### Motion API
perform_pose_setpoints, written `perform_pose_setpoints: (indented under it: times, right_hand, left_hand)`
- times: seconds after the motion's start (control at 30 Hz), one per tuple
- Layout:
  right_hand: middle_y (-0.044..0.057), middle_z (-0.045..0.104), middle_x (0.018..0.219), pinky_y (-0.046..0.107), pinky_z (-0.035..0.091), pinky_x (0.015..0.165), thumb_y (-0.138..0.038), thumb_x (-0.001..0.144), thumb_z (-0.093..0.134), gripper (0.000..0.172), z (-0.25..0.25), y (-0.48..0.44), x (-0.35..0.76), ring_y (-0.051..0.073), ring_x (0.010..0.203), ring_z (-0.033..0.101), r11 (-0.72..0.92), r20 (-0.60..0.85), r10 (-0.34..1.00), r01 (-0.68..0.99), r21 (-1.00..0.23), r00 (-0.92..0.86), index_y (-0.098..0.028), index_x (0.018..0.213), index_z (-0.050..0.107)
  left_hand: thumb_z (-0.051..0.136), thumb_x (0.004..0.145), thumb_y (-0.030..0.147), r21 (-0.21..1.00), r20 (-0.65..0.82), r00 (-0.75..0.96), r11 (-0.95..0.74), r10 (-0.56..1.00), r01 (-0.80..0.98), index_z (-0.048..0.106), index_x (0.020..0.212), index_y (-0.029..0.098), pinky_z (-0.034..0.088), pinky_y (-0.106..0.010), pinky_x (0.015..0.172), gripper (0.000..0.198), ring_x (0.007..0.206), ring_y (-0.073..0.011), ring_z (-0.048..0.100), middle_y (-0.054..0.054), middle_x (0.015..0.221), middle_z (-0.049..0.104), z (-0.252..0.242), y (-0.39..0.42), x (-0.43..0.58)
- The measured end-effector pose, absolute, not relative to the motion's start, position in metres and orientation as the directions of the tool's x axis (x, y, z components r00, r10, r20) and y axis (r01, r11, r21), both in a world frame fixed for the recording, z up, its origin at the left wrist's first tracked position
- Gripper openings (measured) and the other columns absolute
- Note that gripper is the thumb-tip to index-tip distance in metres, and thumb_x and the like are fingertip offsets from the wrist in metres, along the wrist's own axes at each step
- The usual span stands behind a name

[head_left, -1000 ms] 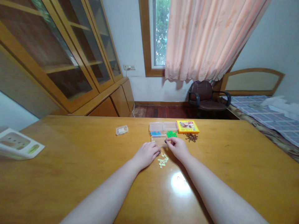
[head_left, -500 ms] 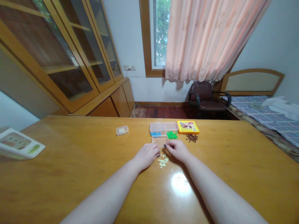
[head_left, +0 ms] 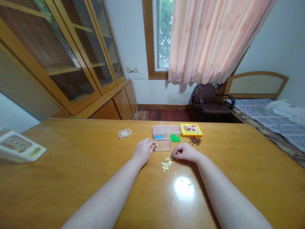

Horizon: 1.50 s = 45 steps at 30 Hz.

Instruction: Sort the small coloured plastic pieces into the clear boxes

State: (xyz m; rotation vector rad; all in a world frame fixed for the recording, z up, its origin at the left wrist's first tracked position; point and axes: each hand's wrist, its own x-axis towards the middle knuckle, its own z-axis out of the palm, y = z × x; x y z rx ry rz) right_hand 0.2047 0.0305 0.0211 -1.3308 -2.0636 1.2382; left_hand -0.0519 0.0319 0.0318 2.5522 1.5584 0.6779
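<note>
My left hand (head_left: pixel 143 152) is closed in a pinch at the left end of a clear plastic box (head_left: pixel 163 149), a small pale-yellow piece (head_left: pixel 156 145) showing at its fingertips. Just right of a loose pile of pale-yellow pieces (head_left: pixel 166 164), my right hand (head_left: pixel 186 152) rests low over the table with thumb and fingers pressed together. Anything between those right fingertips is too small to make out. Behind the box lie blue pieces (head_left: pixel 158 137), seen through clear plastic, and a heap of green pieces (head_left: pixel 175 138).
A yellow printed box (head_left: pixel 191 130) stands at the far edge of the wooden table (head_left: pixel 83 171), with brown pieces (head_left: pixel 195 141) before it. A clear lid (head_left: pixel 166 129) lies left of it. Farther left are a small clear case (head_left: pixel 125 133) and a white container (head_left: pixel 21 146).
My left hand has moved up and left, from beside the pale pile to the box's left end. My right hand has drawn back from the box towards the pile's right side.
</note>
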Motion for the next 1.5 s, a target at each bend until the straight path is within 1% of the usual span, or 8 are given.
perform_pose_setpoints:
  times: [0.17,0.5,0.67,0.87,1.03,1.17,1.3,1.5]
  right_hand:
    - [0.004,0.072,0.075,0.025,0.047,0.066,-0.027,0.065,0.068,0.018,0.026,0.03,0.208,0.015,0.067,0.063,0.216,-0.105,0.86,0.542,-0.812,-0.5,-0.018,0.078,0.075]
    - [0.001,0.071,0.071,0.022,0.042,0.059,-0.019,0.066,0.061,0.015,0.027,0.027,0.201,0.014,0.062,0.061,0.287,-0.111,0.854,0.638,-0.715,-0.509,-0.02,0.074,0.074]
    - [-0.002,0.066,0.06,0.02,0.035,0.051,-0.019,0.067,0.059,0.012,0.025,0.026,0.199,0.01,0.052,0.052,0.276,-0.089,0.885,0.669,-0.69,-0.457,-0.018,0.068,0.07]
    - [-0.004,0.052,0.054,0.02,0.032,0.049,-0.03,0.073,0.058,0.017,0.016,0.03,0.19,0.009,0.051,0.044,0.221,0.045,0.947,0.543,-0.81,-0.317,-0.015,0.068,0.064]
    - [0.002,0.063,0.067,0.024,0.041,0.058,-0.027,0.078,0.053,0.021,0.015,0.029,0.178,0.013,0.059,0.052,0.199,0.15,0.98,0.573,-0.795,-0.132,-0.015,0.086,0.069]
    - [0.005,0.068,0.076,0.026,0.043,0.063,-0.026,0.079,0.053,0.021,0.019,0.025,0.179,0.015,0.066,0.056,0.247,0.163,0.967,0.562,-0.79,-0.196,-0.016,0.086,0.07]
    - [0.002,0.064,0.064,0.023,0.04,0.057,-0.03,0.079,0.056,0.021,0.023,0.021,0.179,0.013,0.06,0.053,0.307,0.14,0.933,0.53,-0.79,-0.33,-0.015,0.071,0.069]
    - [-0.001,0.056,0.056,0.021,0.035,0.053,-0.03,0.08,0.052,0.027,0.019,0.021,0.174,0.011,0.055,0.047,0.287,0.143,0.939,0.481,-0.828,-0.313,-0.014,0.063,0.063]
  left_hand:
    - [0.05,0.087,0.023,0.29,0.303,0.473,-0.553,0.827,0.781,0.063,0.095,0.02,0.044,-0.031,0.082,0.016,0.088,-0.0169,0.057,-0.004,0.093,0.061,0.03,0.028,-0.049]
    - [0.053,0.087,0.027,0.25,0.132,0.786,-0.787,0.605,0.564,0.066,0.088,0.023,0.042,-0.027,0.075,0.014,0.083,-0.0148,0.058,-0.002,0.086,0.063,0.044,0.012,-0.041]
    - [0.056,0.084,0.026,0.315,0.113,0.796,-0.781,0.595,0.539,0.066,0.087,0.023,0.043,-0.026,0.077,0.011,0.083,-0.0149,0.059,-0.002,0.087,0.064,0.046,0.012,-0.043]
    - [0.056,0.084,0.026,0.289,0.098,0.793,-0.78,0.601,0.555,0.065,0.085,0.022,0.043,-0.026,0.075,0.01,0.081,-0.0151,0.059,-0.002,0.086,0.064,0.046,0.013,-0.043]
    - [0.055,0.085,0.026,0.282,0.103,0.793,-0.782,0.6,0.555,0.065,0.086,0.021,0.043,-0.027,0.075,0.011,0.082,-0.0155,0.059,-0.003,0.087,0.064,0.045,0.012,-0.042]
    - [0.054,0.086,0.026,0.269,0.106,0.792,-0.784,0.602,0.56,0.064,0.086,0.021,0.043,-0.027,0.075,0.011,0.082,-0.0156,0.059,-0.003,0.087,0.064,0.044,0.013,-0.042]
    - [0.052,0.087,0.025,0.239,0.123,0.778,-0.779,0.617,0.58,0.063,0.086,0.021,0.043,-0.026,0.074,0.011,0.08,-0.015,0.058,-0.002,0.086,0.063,0.044,0.013,-0.042]
    - [0.051,0.087,0.023,0.229,0.211,0.692,-0.723,0.69,0.652,0.06,0.089,0.02,0.043,-0.029,0.079,0.01,0.085,-0.0165,0.057,-0.003,0.09,0.062,0.042,0.015,-0.04]
